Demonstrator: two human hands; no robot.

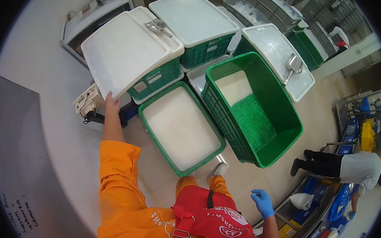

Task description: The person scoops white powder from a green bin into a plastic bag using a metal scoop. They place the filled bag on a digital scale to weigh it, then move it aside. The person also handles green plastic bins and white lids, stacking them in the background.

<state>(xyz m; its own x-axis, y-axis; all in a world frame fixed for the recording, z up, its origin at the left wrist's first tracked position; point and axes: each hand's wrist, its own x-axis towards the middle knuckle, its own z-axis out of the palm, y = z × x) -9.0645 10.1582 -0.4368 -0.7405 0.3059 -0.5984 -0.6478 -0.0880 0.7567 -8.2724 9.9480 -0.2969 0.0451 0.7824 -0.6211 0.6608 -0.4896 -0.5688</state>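
My bare left hand (111,103) grips the near corner of a white lid (125,49). That lid lies over a green crate (158,80) at the left, and the corner juts out past the crate's side. In a blue glove, my right hand (262,203) hangs free at my right side, its fingers loosely bent with nothing in them. Before my feet stands a green tub (146,120) filled almost to the rim with white powder or fine grains (181,127). Right of it, a tilted deep green crate (285,138) has white material at its far end and bare green bottom nearer me.
Metal scoops lie on two lids, one at the far left (157,26) and one at the right (294,66). Another lidded crate (196,17) stands behind. A grey device with a cable (89,102) is by my left hand. A co-worker (357,168) bends over shelves at the right.
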